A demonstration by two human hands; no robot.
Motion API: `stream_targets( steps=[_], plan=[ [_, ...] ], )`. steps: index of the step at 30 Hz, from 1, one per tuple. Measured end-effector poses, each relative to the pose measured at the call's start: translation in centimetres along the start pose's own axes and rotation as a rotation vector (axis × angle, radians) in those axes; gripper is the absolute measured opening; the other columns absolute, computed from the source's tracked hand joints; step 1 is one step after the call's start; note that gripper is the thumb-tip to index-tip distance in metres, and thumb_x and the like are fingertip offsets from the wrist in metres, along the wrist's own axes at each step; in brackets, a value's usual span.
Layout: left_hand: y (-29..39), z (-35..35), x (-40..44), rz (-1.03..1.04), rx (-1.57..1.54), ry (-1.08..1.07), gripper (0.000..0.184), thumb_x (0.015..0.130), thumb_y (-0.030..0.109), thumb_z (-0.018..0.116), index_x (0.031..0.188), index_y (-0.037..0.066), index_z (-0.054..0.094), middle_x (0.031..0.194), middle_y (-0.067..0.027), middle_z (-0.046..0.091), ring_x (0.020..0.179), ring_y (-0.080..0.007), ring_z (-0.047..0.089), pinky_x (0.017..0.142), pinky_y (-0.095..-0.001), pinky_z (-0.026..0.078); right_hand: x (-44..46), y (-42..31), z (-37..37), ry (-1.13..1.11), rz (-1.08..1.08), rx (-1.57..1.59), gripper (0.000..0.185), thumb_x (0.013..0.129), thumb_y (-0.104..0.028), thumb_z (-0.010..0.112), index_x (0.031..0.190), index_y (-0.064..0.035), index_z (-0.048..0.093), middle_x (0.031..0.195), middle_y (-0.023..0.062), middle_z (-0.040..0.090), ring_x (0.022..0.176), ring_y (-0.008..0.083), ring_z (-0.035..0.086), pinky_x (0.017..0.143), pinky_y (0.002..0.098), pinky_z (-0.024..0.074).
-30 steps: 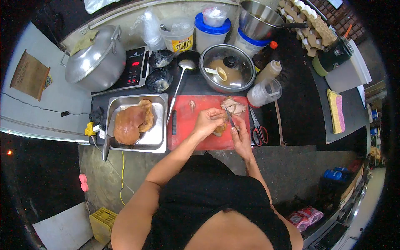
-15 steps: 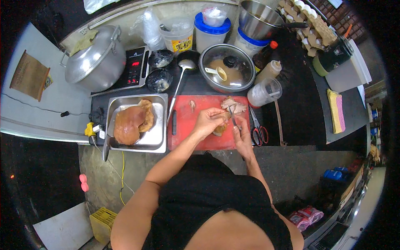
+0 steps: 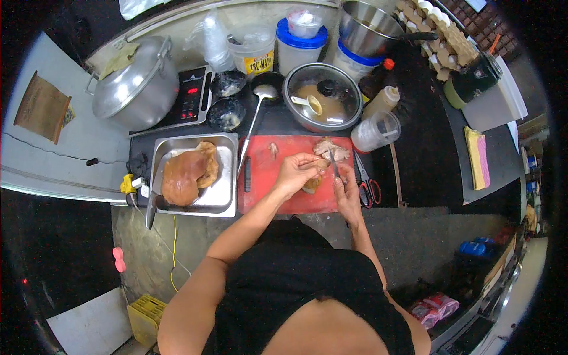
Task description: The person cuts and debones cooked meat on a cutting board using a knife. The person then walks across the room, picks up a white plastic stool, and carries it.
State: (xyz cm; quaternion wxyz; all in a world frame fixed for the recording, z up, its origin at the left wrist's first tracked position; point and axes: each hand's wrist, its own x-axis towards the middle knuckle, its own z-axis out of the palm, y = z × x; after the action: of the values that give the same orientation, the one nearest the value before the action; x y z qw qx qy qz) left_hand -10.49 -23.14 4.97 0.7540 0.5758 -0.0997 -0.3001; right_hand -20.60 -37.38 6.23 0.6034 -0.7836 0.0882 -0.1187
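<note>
My left hand point(image 3: 297, 174) is closed on a piece of browned meat point(image 3: 321, 165) over the red cutting board point(image 3: 264, 198). In my right hand point(image 3: 348, 190) is a small knife point(image 3: 334, 164), its blade pointing up and away from me, beside the held meat. Another browned chunk point(image 3: 312, 185) lies on the board below my left fingers. A pile of pale cut meat point(image 3: 331, 150) sits at the board's back right, and a small scrap point(image 3: 273, 149) lies farther left. Scissors point(image 3: 370, 184) with red and black handles rest at the board's right edge.
A steel tray point(image 3: 231, 204) with large browned meat stands left of the board. Behind are a ladle point(image 3: 252, 127), black bowls point(image 3: 226, 114), a glass-lidded bowl point(image 3: 323, 96) and a clear container point(image 3: 376, 131). A large pot point(image 3: 135, 83) stands at the back left beside an induction cooker point(image 3: 190, 97).
My right hand has shifted slightly right with the knife, and the blade has moved right, away from the held meat. My left hand has stayed nearly still.
</note>
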Motion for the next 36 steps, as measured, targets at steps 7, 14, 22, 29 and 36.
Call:
stream_targets(
  steps=[7, 14, 22, 29, 36],
  plan=[
    [1.0, 0.8, -0.7, 0.004, -0.136, 0.043, 0.024, 0.075, -0.006, 0.057, 0.099, -0.005, 0.058, 0.093, -0.0091, 0.063, 0.078, -0.0126, 0.062, 0.066, -0.0230, 0.051, -0.2, -1.7, 1.0, -0.066, 0.047, 0.048, 0.035, 0.092, -0.013, 0.046, 0.125, -0.0051, 0.039, 0.104, 0.0031, 0.050, 0.087, 0.0088, 0.045, 0.079, 0.0225, 0.0368],
    [0.3, 0.5, -0.5, 0.016, -0.138, 0.006, 0.022, 0.078, -0.005, 0.059, 0.100, -0.005, 0.057, 0.089, -0.0083, 0.063, 0.077, -0.0127, 0.063, 0.065, -0.0229, 0.051, -0.1, 0.3, 0.0, 0.008, 0.095, 0.090, 0.036, 0.091, -0.007, 0.044, 0.127, -0.0056, 0.039, 0.112, 0.0071, 0.051, 0.099, 0.0143, 0.048, 0.086, 0.0273, 0.0379],
    [0.8, 0.7, -0.7, 0.015, -0.134, 0.019, 0.021, 0.078, -0.003, 0.060, 0.099, -0.005, 0.058, 0.089, -0.0078, 0.063, 0.079, -0.0122, 0.062, 0.066, -0.0228, 0.051, -0.3, -1.8, 0.7, -0.064, 0.056, 0.060, 0.033, 0.093, -0.011, 0.044, 0.125, -0.0082, 0.040, 0.078, -0.0036, 0.044, 0.066, 0.0028, 0.036, 0.059, 0.0175, 0.0304],
    [0.5, 0.5, -0.8, 0.006, -0.126, -0.006, 0.020, 0.078, -0.003, 0.060, 0.097, -0.003, 0.059, 0.087, -0.0068, 0.064, 0.077, -0.0106, 0.061, 0.065, -0.0221, 0.050, 0.0, 1.0, -0.2, -0.003, 0.054, 0.081, 0.035, 0.091, -0.005, 0.043, 0.126, -0.0061, 0.040, 0.103, 0.0046, 0.049, 0.088, 0.0102, 0.045, 0.078, 0.0244, 0.0355],
    [0.7, 0.3, -0.8, -0.010, -0.078, -0.043, 0.023, 0.079, -0.004, 0.059, 0.102, -0.004, 0.056, 0.100, -0.0114, 0.062, 0.089, -0.0172, 0.063, 0.075, -0.0264, 0.054, 0.0, -1.3, 0.0, -0.104, 0.014, 0.059, 0.033, 0.093, -0.013, 0.045, 0.125, -0.0088, 0.040, 0.080, -0.0032, 0.046, 0.063, 0.0019, 0.034, 0.056, 0.0160, 0.0290]
  ],
)
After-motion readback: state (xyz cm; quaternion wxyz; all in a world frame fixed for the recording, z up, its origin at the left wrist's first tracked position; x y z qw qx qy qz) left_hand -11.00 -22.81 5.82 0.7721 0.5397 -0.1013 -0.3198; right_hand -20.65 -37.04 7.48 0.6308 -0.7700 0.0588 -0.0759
